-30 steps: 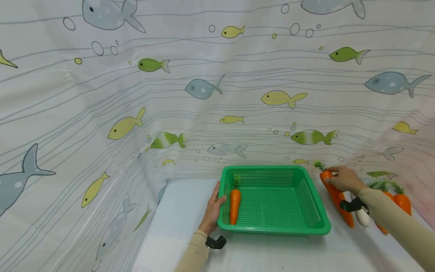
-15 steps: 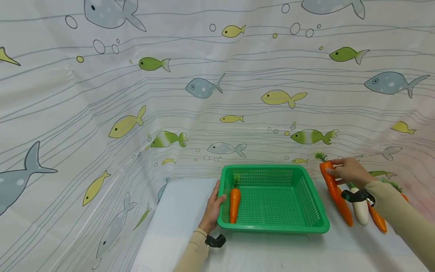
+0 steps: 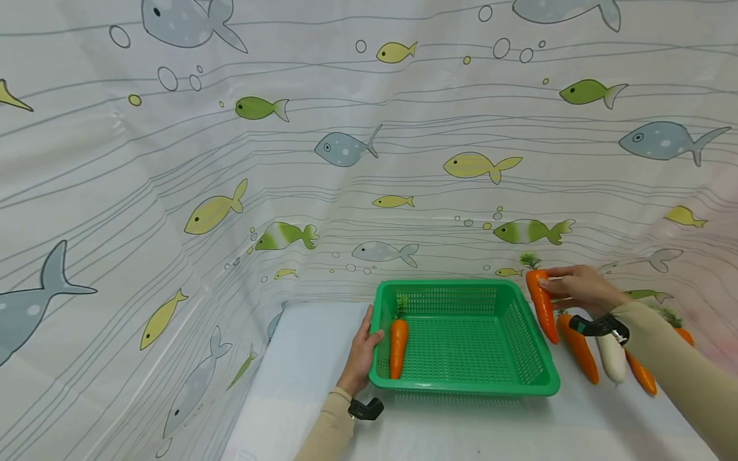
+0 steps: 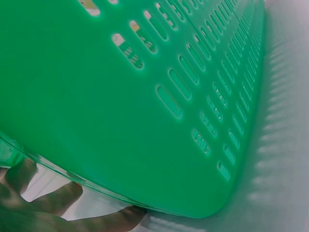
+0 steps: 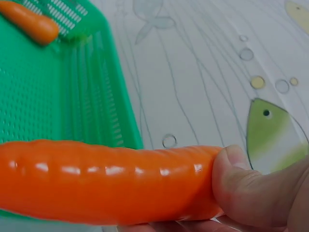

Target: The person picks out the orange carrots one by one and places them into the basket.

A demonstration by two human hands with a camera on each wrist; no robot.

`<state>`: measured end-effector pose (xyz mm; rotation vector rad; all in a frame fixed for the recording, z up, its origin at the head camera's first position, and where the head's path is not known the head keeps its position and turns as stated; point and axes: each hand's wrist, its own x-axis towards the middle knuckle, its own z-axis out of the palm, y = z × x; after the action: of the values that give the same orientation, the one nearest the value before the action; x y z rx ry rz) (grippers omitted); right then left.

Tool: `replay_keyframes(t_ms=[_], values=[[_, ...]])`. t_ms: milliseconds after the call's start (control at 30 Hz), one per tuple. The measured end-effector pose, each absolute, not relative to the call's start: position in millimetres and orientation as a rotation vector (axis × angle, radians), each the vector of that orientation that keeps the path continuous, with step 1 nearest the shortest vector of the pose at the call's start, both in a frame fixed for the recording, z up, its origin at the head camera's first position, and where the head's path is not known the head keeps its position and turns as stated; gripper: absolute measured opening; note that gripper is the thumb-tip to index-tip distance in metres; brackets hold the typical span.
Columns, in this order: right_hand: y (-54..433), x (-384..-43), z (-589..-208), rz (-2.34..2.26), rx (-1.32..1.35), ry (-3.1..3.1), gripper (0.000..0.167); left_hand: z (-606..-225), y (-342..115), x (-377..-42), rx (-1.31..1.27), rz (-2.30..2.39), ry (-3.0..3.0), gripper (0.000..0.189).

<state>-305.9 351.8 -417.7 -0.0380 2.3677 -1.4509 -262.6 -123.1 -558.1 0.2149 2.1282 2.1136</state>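
My right hand (image 3: 582, 288) pinches an orange carrot (image 3: 542, 302) near its leafy top, thumb on one side and fingers on the other. The carrot hangs tip down beside the right rim of a green plastic basket (image 3: 461, 388). In the right wrist view the held carrot (image 5: 106, 181) crosses in front of the basket's edge. My left hand (image 3: 361, 352) grips the basket's left rim, thumb over the top; its fingers (image 4: 104, 220) show under the edge in the left wrist view. Another carrot (image 3: 398, 349) lies inside the basket along its left wall.
Right of the basket on the white table (image 3: 426, 432) lie a carrot (image 3: 578, 349), a white radish (image 3: 611, 358) and a further carrot (image 3: 641, 373). More orange vegetables (image 3: 685, 334) are partly hidden by my right forearm. A fish-patterned sheet (image 3: 438, 218) hangs behind.
My right hand has lifted the carrot off the table and carried it left towards the basket's right rim, uncovering another carrot beneath. My left hand and the basket have stayed put.
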Motion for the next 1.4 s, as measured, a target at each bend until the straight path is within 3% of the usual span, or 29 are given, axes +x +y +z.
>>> replay_keyframes(t_ms=[533, 1400], values=[[294.6, -316.0, -441.1, -1.571, -0.165, 2.205, 0.066, -561.8, -122.5, -264.1, 0.207, 2.117, 2.119, 0.069], [223.8, -333.9, -468.8, -1.638, -0.277, 2.022, 0.063, -559.5, -123.5, -264.4, 0.201, 2.125, 2.109, 0.068]])
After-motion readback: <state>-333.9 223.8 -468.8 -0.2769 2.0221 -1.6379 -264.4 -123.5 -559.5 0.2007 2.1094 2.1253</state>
